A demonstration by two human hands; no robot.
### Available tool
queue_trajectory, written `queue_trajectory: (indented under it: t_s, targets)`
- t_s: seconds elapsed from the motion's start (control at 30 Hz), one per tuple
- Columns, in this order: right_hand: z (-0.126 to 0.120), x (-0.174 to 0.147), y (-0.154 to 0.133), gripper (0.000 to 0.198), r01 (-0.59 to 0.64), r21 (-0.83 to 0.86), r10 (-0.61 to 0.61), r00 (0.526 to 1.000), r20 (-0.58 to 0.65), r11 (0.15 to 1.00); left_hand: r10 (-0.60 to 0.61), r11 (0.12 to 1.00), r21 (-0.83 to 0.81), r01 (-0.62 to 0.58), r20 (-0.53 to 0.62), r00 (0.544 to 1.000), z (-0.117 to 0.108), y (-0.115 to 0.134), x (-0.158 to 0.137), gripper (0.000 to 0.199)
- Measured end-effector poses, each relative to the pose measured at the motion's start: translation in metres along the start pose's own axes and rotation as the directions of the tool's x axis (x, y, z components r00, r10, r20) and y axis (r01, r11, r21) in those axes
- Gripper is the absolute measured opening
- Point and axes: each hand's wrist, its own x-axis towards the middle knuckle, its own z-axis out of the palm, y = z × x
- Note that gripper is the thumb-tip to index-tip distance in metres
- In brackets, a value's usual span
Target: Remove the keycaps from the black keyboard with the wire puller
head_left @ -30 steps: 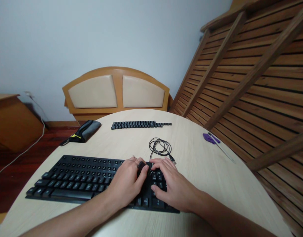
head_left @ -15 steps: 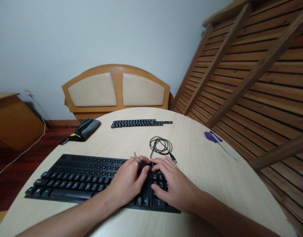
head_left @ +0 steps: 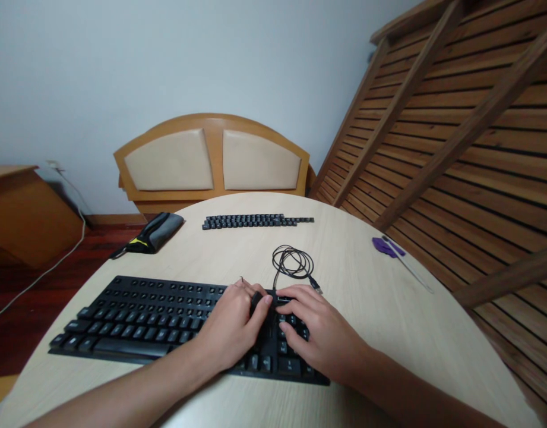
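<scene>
A black keyboard (head_left: 135,349) lies across the near side of the table. Its upper left rows show bare switches, while keycaps sit on the lower rows and the number pad. My left hand (head_left: 228,321) is closed around a keycap puller (head_left: 256,301) above the keyboard's right half; its dark handle shows by the thumb and thin wire tips poke out past the knuckles. The wire ends are mostly hidden by my fingers. Over the number pad, my right hand (head_left: 318,333) rests with fingers apart, touching the keyboard's upper right part and holding nothing.
Loose black keycaps (head_left: 246,221) stand in rows at the table's far side. A coiled USB cable (head_left: 293,261) lies behind the keyboard. Left is a dark pouch (head_left: 160,233); right are a purple cloth-like piece (head_left: 386,246) and a thin brush-like stick (head_left: 409,266). Wooden slats lean at right.
My right hand's fingers have moved slightly away from my left hand and spread over the number pad. The puller's handle has turned in my left hand, and less of its wire shows.
</scene>
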Motion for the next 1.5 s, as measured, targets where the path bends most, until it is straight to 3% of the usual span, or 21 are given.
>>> queue_trajectory:
  t_s: [0.13, 0.37, 0.57, 0.73, 0.97, 1.17, 1.5]
  targets:
    - [0.0006, -0.0001, -0.0002, 0.020, 0.008, -0.007, -0.008, 1.000, -0.022, 1.000, -0.003, 0.996, 0.086, 0.002, 0.007, 1.000, 0.0021, -0.0024, 0.0005, 0.037]
    - [0.0019, 0.0007, 0.0006, 0.020, 0.002, 0.027, 0.000, 0.998, -0.055, 1.000, -0.006, 1.000, -0.011, 0.006, 0.004, 1.000, 0.0025, -0.0040, 0.0005, 0.037]
    - [0.0047, 0.0008, 0.0014, 0.021, -0.005, 0.023, 0.007, 0.997, -0.080, 1.000, -0.003, 1.000, 0.014, 0.003, 0.016, 1.000, 0.0002, -0.0004, 0.0014, 0.035]
    - [0.0065, 0.0010, 0.0001, 0.023, -0.023, 0.016, 0.025, 0.995, -0.096, 1.000, 0.029, 0.991, -0.130, -0.029, -0.004, 1.000, -0.0003, -0.0010, 0.0011, 0.026]
    - [0.0088, -0.0008, 0.0001, 0.019, -0.077, 0.004, 0.077, 0.992, -0.101, 0.997, -0.006, 0.954, -0.298, 0.021, 0.051, 0.999, -0.0003, -0.0022, 0.0030, 0.030]
    - [0.0058, 0.0008, -0.0006, 0.017, -0.113, -0.014, 0.112, 0.991, -0.068, 0.993, -0.005, 0.969, -0.247, 0.014, 0.037, 0.999, -0.0018, -0.0003, 0.0047, 0.030]
    - [0.0034, -0.0010, -0.0024, 0.018, -0.081, -0.101, 0.081, 0.997, -0.003, 0.992, -0.104, 0.965, -0.237, 0.114, 0.054, 0.993, 0.0024, -0.0061, 0.0037, 0.048]
